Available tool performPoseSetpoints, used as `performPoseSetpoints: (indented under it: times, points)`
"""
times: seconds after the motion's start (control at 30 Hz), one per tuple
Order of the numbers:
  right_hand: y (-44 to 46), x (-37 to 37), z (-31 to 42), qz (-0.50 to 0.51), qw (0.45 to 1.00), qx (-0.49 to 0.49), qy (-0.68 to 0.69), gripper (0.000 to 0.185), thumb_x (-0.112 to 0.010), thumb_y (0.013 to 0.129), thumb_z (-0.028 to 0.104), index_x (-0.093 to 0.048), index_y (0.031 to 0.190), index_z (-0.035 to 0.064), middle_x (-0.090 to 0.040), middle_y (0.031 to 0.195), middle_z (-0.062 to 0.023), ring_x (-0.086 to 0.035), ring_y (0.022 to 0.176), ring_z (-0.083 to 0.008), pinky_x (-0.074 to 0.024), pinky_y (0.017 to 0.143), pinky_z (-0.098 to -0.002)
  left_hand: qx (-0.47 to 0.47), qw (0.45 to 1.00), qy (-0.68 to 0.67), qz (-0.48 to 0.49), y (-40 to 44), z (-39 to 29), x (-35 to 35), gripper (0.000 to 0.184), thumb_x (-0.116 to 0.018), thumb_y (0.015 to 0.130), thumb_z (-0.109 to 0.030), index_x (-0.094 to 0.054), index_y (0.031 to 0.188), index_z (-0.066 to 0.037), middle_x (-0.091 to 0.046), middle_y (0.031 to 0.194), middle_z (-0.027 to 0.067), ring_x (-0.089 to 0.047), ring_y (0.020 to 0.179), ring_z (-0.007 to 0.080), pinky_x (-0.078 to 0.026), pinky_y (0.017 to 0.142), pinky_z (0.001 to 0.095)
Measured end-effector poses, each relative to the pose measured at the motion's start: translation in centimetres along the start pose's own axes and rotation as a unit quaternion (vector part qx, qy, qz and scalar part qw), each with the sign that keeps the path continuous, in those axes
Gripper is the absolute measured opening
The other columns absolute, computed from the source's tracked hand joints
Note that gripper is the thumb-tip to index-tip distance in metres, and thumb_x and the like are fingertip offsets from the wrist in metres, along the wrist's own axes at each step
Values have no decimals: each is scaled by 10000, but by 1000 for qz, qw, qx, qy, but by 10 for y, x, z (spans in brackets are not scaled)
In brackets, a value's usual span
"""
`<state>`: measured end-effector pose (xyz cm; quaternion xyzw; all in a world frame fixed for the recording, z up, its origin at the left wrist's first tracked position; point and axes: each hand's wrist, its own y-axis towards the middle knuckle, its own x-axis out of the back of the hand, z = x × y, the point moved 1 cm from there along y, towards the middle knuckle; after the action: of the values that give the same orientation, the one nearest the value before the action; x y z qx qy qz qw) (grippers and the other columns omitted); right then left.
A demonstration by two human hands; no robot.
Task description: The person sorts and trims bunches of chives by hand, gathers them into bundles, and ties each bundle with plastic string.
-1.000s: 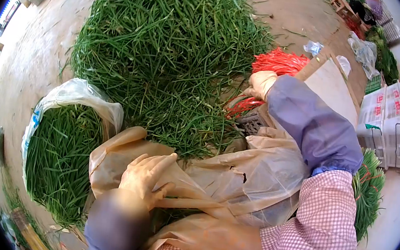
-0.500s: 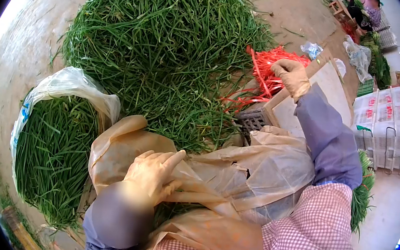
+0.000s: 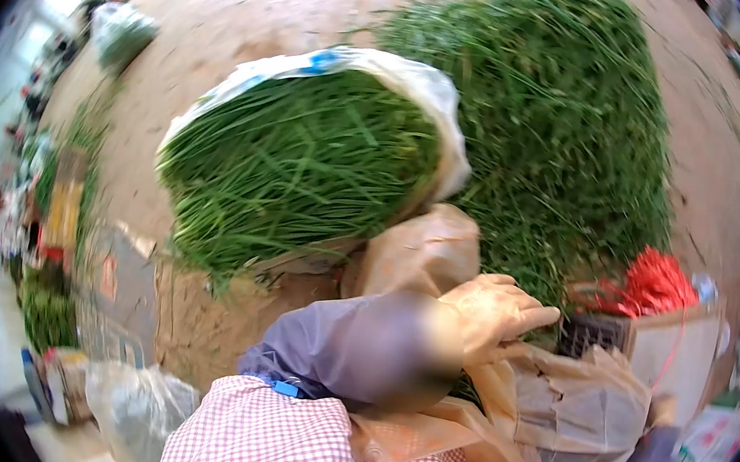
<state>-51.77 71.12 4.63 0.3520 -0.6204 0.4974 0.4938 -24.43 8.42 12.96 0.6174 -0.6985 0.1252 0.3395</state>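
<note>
My left hand [image 3: 499,317], in a tan glove, lies over my lap with its fingers stretched out. It rests by the translucent brown plastic apron [image 3: 574,400], where a little green shows beneath the wrist. My right hand [image 3: 663,410] is low at the right, small and partly blurred, with its fingers closed. A thin red plastic strip [image 3: 674,352] runs down to it from a bundle of red strips [image 3: 658,284] at the white board [image 3: 674,350]. Ahead lies a big heap of long, chive-like greens [image 3: 564,125].
Left of the heap, a plastic-lined basket [image 3: 456,136] holds chive-like greens [image 3: 305,160] laid lengthwise. Flattened cardboard [image 3: 122,285] and a clear plastic bag [image 3: 140,406] lie at left. A filled bag [image 3: 121,37] stands farther back. A dark crate [image 3: 593,336] borders the board.
My view has swung left, so the basket and heap sit farther right. My right hand has come back from the red strips toward my body, trailing one strip. My left hand stays over my lap.
</note>
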Motion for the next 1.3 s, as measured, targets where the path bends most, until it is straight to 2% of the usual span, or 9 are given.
performPoseSetpoints:
  times: [0.1, 0.17, 0.3, 0.37, 0.57, 0.67, 0.9, 1.03, 1.3]
  points:
    - [-17, 28, 72, -88, 965, 100, -227, 371, -597, 917, 251, -586, 1193, 4, -591, 1137, -237, -568, 1061, -370, -411, 944, -411, 2, 991, -39, -124, -37, 7, 15, 528, -685, 811, -119, -536, 1309, -22, -658, 1067, 169, -618, 1001, 357, -482, 912, 460]
    - [-48, 62, 165, -152, 948, 238, -144, 448, -613, 910, 230, -580, 1287, -11, -606, 1246, -253, -575, 1169, -383, -418, 1035, -413, 32, 980, -62, -188, -73, 18, 27, 504, -690, 815, -87, -550, 1294, -23, -665, 1026, 164, -626, 970, 359, -487, 906, 459]
    - [-201, 97, 415, -8, 823, 546, 156, 428, -643, 916, 171, -564, 1301, 0, -639, 1216, -184, -599, 1152, -291, -447, 1013, -378, 120, 919, -109, -360, -151, 20, 71, 268, -665, 855, 0, -661, 1123, 3, -689, 974, 120, -664, 926, 239, -527, 823, 334]
    - [-288, 83, 510, 60, 741, 652, 151, 384, -664, 867, 75, -606, 1239, -3, -657, 1175, -169, -624, 1104, -284, -474, 980, -365, 277, 814, -112, -498, -190, 7, 95, 210, -637, 897, -11, -677, 1103, -10, -694, 1002, 80, -649, 949, 174, -518, 831, 310]
    - [-474, -9, 695, 152, 490, 845, 151, 410, -693, 858, 164, -602, 1249, 81, -630, 1170, -153, -598, 1094, -344, -488, 941, -413, 380, 585, 87, -711, -347, 38, 212, 258, -624, 922, -95, -656, 1176, -64, -691, 1120, 128, -650, 1068, 223, -531, 895, 307]
    - [-533, -57, 762, 93, 384, 891, 224, 505, -719, 799, 122, -565, 1279, 82, -596, 1228, -163, -578, 1125, -363, -476, 967, -421, 444, 602, 140, -648, -438, 116, 253, 402, -629, 946, -213, -567, 1296, -25, -636, 1238, 161, -602, 1161, 251, -510, 943, 327]
    - [-606, -103, 851, 52, 380, 906, 180, 702, -729, 806, 224, -426, 1414, 45, -474, 1376, -234, -430, 1305, -398, -346, 1110, -445, 399, 719, -170, -543, -479, 223, 281, 667, -602, 940, -486, -513, 1353, 30, -602, 1280, 190, -517, 1245, 279, -422, 1035, 381]
    - [-620, -115, 864, 5, 314, 944, 102, 756, -740, 791, 262, -405, 1423, 20, -470, 1378, -231, -415, 1322, -395, -309, 1130, -490, 469, 731, -58, -492, -475, 218, 304, 421, -662, 938, -343, -646, 1193, -7, -696, 1027, 42, -596, 942, 120, -453, 868, 283]
    - [-638, -133, 876, -69, 197, 968, 136, 474, -604, 819, 119, -531, 1272, 1, -535, 1324, -212, -502, 1281, -380, -381, 1094, -513, 479, 663, -37, -574, -440, 218, 326, 229, -650, 928, -206, -669, 985, 15, -674, 833, 76, -584, 762, 129, -486, 719, 288]
